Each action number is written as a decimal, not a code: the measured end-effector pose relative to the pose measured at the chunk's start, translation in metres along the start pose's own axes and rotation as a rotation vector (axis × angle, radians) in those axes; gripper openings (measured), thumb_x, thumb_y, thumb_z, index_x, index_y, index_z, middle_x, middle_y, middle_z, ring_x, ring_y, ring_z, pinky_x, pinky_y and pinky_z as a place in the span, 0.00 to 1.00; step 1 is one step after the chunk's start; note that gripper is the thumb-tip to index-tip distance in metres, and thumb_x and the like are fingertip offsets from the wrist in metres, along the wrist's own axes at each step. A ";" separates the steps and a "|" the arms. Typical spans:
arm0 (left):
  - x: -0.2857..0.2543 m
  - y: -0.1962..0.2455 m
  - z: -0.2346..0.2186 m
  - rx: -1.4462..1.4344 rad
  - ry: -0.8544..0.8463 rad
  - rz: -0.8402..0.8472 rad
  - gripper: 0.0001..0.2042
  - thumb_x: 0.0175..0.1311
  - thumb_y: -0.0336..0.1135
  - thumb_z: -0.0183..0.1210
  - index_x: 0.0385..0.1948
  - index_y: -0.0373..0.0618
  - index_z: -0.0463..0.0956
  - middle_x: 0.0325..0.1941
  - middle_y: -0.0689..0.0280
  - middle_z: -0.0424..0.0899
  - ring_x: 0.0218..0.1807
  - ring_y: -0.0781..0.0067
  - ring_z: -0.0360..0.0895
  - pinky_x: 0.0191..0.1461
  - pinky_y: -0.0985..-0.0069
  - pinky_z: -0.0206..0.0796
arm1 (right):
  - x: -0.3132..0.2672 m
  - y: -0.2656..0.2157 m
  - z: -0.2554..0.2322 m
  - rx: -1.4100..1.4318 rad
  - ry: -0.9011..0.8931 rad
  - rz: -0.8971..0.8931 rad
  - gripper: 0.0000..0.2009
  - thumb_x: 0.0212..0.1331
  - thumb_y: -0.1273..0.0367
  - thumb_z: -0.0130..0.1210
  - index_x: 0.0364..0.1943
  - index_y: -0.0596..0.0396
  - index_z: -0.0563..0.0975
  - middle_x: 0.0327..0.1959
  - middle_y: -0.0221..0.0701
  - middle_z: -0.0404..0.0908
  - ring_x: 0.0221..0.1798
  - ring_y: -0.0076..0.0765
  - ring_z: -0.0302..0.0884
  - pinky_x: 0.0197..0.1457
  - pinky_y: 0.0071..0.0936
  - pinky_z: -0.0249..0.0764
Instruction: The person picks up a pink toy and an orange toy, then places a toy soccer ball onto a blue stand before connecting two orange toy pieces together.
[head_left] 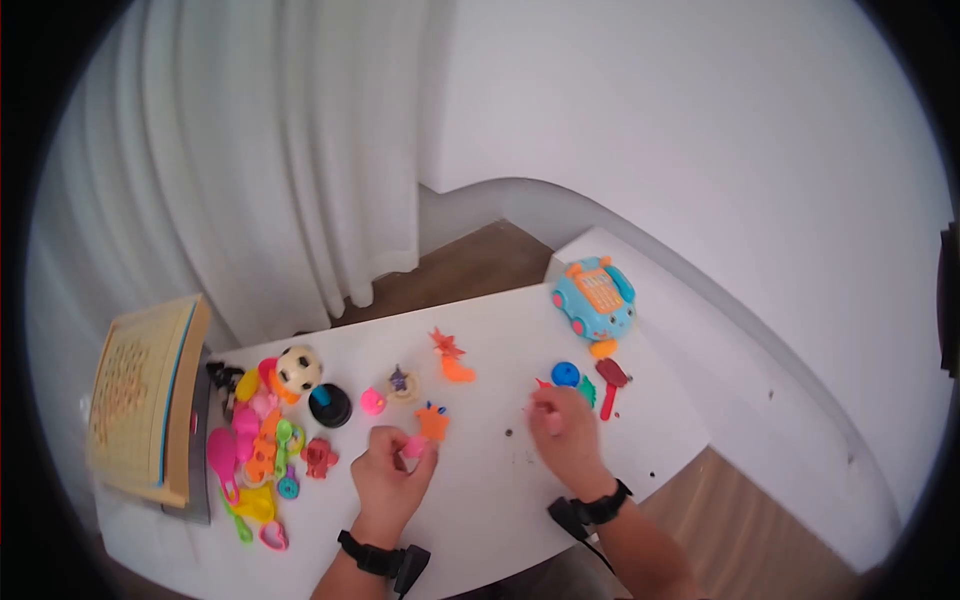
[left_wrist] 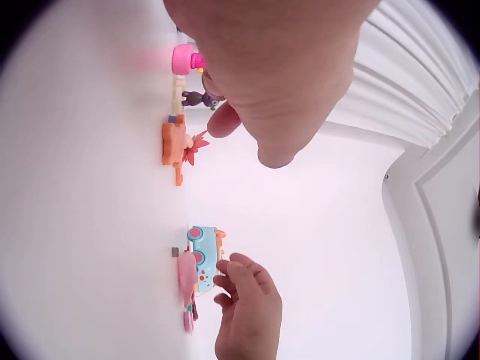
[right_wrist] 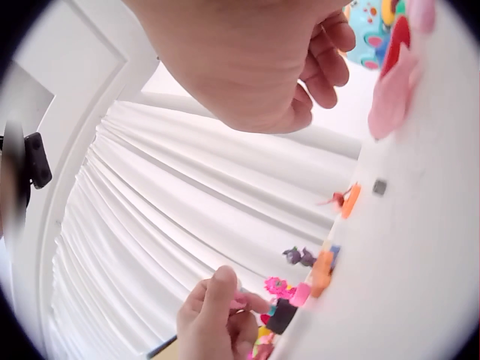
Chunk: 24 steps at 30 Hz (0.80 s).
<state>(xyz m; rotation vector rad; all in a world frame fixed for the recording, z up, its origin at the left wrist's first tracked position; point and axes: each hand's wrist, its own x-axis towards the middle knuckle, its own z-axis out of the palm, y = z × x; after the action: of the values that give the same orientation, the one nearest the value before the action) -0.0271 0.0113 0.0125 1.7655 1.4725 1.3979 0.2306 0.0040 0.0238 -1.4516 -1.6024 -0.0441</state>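
Note:
My left hand [head_left: 390, 480] pinches a small pink piece [head_left: 413, 447] between thumb and fingers, above the white table; the right wrist view shows the same pink piece [right_wrist: 238, 301] in the left hand [right_wrist: 214, 319]. Just left of an orange star-shaped toy [head_left: 433, 422] are its fingertips. On the right, my right hand [head_left: 572, 445] hovers with loosely bent fingers, and nothing shows in its grasp in the right wrist view. Near it lie a pink floppy piece [right_wrist: 393, 97] and a red piece [right_wrist: 397, 46]; in the head view the hand partly hides them.
A blue toy telephone [head_left: 595, 300] stands at the back right, near a red hammer-like toy [head_left: 609, 385] and a blue disc [head_left: 565, 374]. Left are a football-patterned ball [head_left: 299, 370], a black round object [head_left: 330, 405], several colourful toys and a propped yellowish board [head_left: 140, 400].

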 end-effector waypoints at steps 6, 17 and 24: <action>0.002 0.003 0.001 0.037 0.021 0.144 0.17 0.57 0.37 0.78 0.41 0.46 0.78 0.27 0.68 0.84 0.22 0.75 0.77 0.29 0.77 0.72 | 0.000 0.011 -0.028 -0.400 -0.224 -0.080 0.15 0.54 0.70 0.67 0.47 0.53 0.82 0.43 0.36 0.85 0.51 0.50 0.78 0.55 0.48 0.72; 0.002 0.008 -0.005 -0.153 -0.106 0.062 0.17 0.58 0.31 0.73 0.46 0.46 0.76 0.40 0.67 0.83 0.25 0.78 0.75 0.31 0.78 0.70 | 0.015 -0.006 0.012 -0.321 -0.294 -0.139 0.10 0.57 0.72 0.66 0.42 0.51 0.80 0.38 0.34 0.84 0.44 0.48 0.78 0.49 0.47 0.68; 0.000 0.003 0.002 -0.133 -0.116 -0.043 0.16 0.61 0.32 0.73 0.45 0.45 0.75 0.31 0.68 0.82 0.23 0.80 0.74 0.30 0.78 0.69 | 0.032 -0.058 0.032 0.287 -0.221 0.125 0.08 0.70 0.72 0.62 0.49 0.56 0.80 0.36 0.30 0.82 0.35 0.29 0.80 0.42 0.29 0.75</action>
<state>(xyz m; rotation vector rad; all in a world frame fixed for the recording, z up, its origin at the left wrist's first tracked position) -0.0242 0.0112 0.0143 1.6928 1.3178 1.3170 0.1704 0.0295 0.0570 -1.3615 -1.6123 0.4152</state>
